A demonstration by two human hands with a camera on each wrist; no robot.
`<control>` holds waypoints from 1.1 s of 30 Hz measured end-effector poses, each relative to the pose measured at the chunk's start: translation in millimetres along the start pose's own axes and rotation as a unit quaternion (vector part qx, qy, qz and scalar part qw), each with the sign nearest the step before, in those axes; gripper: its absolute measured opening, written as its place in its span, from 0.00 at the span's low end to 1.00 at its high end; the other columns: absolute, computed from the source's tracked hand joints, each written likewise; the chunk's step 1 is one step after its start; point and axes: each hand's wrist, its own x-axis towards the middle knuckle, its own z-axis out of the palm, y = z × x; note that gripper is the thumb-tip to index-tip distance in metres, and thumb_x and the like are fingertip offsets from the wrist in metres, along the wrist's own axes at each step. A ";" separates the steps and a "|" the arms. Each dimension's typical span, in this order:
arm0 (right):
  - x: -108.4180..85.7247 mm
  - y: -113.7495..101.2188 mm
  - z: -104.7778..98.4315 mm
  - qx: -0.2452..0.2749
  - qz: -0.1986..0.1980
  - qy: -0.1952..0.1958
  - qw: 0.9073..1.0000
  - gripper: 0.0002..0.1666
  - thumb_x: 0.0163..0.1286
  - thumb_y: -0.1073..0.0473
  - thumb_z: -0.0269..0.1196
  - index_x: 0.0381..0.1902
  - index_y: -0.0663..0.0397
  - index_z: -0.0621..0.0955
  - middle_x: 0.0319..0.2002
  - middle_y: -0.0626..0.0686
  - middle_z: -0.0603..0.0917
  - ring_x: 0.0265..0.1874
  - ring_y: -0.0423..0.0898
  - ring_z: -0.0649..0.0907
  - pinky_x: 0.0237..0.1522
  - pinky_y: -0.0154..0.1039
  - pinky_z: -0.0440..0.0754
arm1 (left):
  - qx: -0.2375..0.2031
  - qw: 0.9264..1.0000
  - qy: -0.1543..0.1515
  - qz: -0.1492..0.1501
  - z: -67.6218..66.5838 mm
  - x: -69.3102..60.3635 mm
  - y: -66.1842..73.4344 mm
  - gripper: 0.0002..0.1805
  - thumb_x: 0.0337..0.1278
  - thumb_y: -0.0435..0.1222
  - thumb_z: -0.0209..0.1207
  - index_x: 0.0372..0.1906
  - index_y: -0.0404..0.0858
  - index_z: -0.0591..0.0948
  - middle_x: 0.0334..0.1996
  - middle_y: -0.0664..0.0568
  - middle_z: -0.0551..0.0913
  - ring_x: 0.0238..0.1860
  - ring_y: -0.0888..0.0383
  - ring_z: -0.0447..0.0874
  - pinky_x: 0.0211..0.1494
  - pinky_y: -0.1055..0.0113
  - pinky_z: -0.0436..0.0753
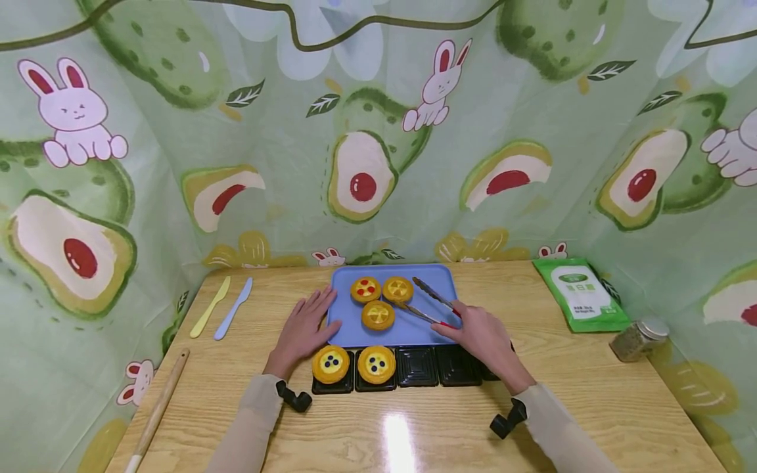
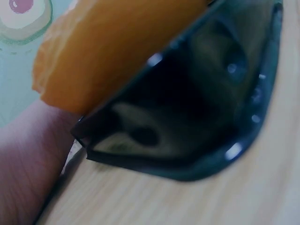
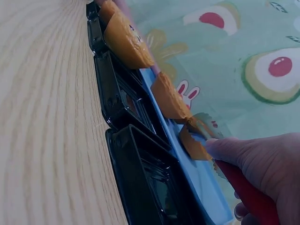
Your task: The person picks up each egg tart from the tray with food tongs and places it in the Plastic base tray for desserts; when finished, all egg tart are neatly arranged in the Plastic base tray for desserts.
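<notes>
A blue tray (image 1: pixel 349 335) holds three tarts (image 1: pixel 377 316). At its right edge, a person's right hand (image 1: pixel 481 334) grips red-handled tongs (image 1: pixel 434 294), their arms spread above the tray near the tarts. The left hand (image 1: pixel 304 324) rests against the tray's left edge, fingers outstretched. In front of the tray, two blue-dotted tarts (image 1: pixel 376 365) sit in black containers (image 1: pixel 417 366).

Wood-grain counter (image 1: pixel 331 433), lower frame
Blue tray (image 1: pixel 347 330), black containers (image 1: pixel 417 366) lie lower centre; yellow knife (image 1: pixel 210 307), blue knife (image 1: pixel 234 309), wooden rod (image 1: pixel 158 408) lower left; green packet (image 1: pixel 581 295), jar (image 1: pixel 639 339) lower right.
</notes>
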 end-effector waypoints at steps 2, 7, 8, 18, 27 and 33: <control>3.3 -1.2 2.5 -0.002 -0.001 -0.003 1.000 0.34 0.62 0.29 0.71 0.36 0.54 0.79 0.18 0.46 0.67 0.15 0.44 0.70 0.16 0.38 0.61 | 0.001 1.000 -0.001 -0.001 -0.1 0.2 -0.3 0.43 0.75 0.64 0.47 0.85 0.50 0.55 0.84 0.56 0.52 0.84 0.47 0.49 0.83 0.42 0.48; 10.6 -5.5 8.7 -0.012 -0.007 -0.001 1.000 0.33 0.61 0.29 0.72 0.40 0.53 0.80 0.19 0.47 0.68 0.16 0.45 0.71 0.16 0.38 0.61 | 0.000 1.000 -0.001 -0.001 0.3 -0.3 -0.4 0.43 0.75 0.63 0.47 0.85 0.49 0.55 0.84 0.56 0.53 0.84 0.47 0.49 0.83 0.42 0.48; 12.1 -6.4 9.8 -0.013 -0.005 -0.003 1.000 0.33 0.61 0.29 0.72 0.39 0.52 0.80 0.19 0.47 0.68 0.16 0.45 0.71 0.16 0.38 0.61 | -0.001 1.000 0.000 -0.001 0.4 -0.3 -0.3 0.43 0.75 0.63 0.47 0.85 0.49 0.55 0.84 0.56 0.53 0.84 0.47 0.49 0.83 0.42 0.48; 20.5 -10.1 18.0 -0.023 0.001 -0.016 1.000 0.37 0.63 0.28 0.70 0.51 0.53 0.83 0.19 0.47 0.69 0.16 0.46 0.72 0.16 0.38 0.62 | 0.001 1.000 -0.003 -0.003 0.0 -0.4 0.2 0.43 0.75 0.64 0.47 0.85 0.50 0.54 0.84 0.57 0.52 0.84 0.48 0.48 0.83 0.42 0.47; 22.4 -12.4 20.0 -0.021 0.001 -0.016 1.000 0.34 0.64 0.29 0.69 0.48 0.52 0.83 0.18 0.46 0.65 0.15 0.46 0.70 0.16 0.38 0.59 | -0.002 1.000 -0.002 -0.004 2.1 -0.3 -1.3 0.43 0.75 0.64 0.47 0.85 0.50 0.55 0.85 0.58 0.51 0.84 0.48 0.48 0.83 0.42 0.47; 21.7 -9.1 21.2 -0.018 -0.010 -0.006 1.000 0.30 0.65 0.30 0.69 0.41 0.50 0.80 0.18 0.46 0.65 0.14 0.46 0.70 0.16 0.38 0.59 | -0.002 1.000 -0.003 -0.005 2.1 -0.2 -1.0 0.43 0.75 0.63 0.47 0.85 0.50 0.55 0.84 0.58 0.50 0.84 0.48 0.48 0.83 0.43 0.47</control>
